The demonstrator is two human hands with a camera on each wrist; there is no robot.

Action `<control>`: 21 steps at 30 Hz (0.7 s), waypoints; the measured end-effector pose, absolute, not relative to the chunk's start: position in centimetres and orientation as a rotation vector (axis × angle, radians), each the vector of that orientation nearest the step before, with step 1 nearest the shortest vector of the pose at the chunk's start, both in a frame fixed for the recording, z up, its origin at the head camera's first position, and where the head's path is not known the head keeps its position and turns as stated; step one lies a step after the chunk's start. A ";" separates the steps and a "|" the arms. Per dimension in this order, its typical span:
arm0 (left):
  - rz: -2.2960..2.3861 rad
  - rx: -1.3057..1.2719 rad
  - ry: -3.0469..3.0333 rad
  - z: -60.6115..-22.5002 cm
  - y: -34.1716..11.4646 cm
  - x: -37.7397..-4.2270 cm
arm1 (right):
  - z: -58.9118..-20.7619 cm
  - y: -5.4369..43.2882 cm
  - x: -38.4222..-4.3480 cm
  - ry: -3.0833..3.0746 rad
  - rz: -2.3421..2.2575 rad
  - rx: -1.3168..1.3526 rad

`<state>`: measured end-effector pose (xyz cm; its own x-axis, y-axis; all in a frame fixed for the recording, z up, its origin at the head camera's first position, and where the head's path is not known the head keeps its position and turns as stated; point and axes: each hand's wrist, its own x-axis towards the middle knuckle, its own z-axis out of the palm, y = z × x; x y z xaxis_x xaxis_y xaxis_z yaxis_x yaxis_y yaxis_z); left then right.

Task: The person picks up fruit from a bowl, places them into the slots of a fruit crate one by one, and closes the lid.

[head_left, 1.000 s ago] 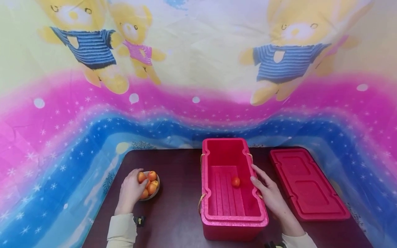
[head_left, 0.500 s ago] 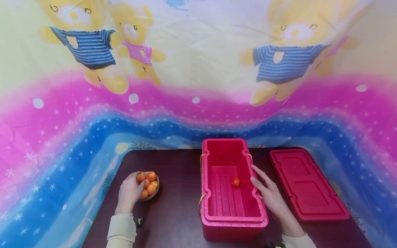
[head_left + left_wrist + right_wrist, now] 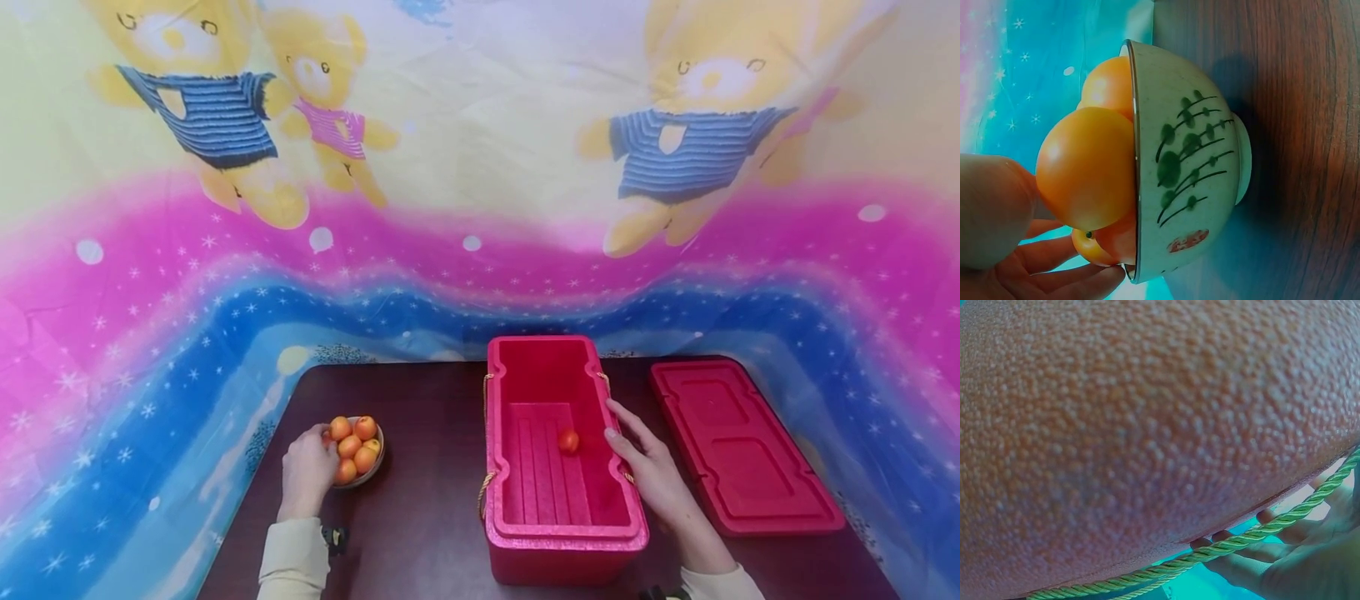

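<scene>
A patterned bowl (image 3: 1197,156) on the left of the table holds several small round orange fruits (image 3: 365,459). My left hand (image 3: 306,471) is at its left side, thumb and fingers about a fruit with a dark stem dot (image 3: 1088,236) at the rim. A larger-looking fruit (image 3: 1085,169) partly covers that fruit in the left wrist view. My right hand (image 3: 654,467) rests on the right rim of a deep red box (image 3: 566,540), with its fingers straight. The right wrist view shows a twisted cord (image 3: 1235,544) running across in front of the fingers. One reddish-orange fruit (image 3: 568,441) lies inside the box.
A red lid (image 3: 750,450) lies flat on the dark wooden table (image 3: 420,467) to the right of the box. Gold cord handles (image 3: 486,492) hang at the box's sides. Behind the table stands a printed bear curtain (image 3: 480,167).
My left hand has drawn slightly left and down from the upper-left fruit to the bowl's left edge, uncovering more of the fruits. My right hand has stayed on the box.
</scene>
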<state>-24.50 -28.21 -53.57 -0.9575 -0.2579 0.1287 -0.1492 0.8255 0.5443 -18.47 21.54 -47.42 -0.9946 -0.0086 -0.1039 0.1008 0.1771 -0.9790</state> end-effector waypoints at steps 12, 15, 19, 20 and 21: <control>-0.786 0.332 -2.821 -53.5 -28.3 -24.1 | -47.4 21.5 -18.5 2.340 -1.955 0.093; -0.778 0.331 -2.802 -53.1 -28.3 -24.0 | -47.5 21.5 -18.5 2.346 -1.955 0.091; -0.743 0.283 -2.743 -52.4 -28.3 -23.8 | -47.5 21.5 -18.5 2.348 -1.961 0.089; -0.737 0.269 -2.726 -52.3 -28.3 -23.8 | -47.5 21.5 -18.5 2.345 -1.965 0.088; -0.737 0.259 -2.708 -52.1 -28.3 -23.9 | -47.4 21.5 -18.5 2.341 -1.968 0.085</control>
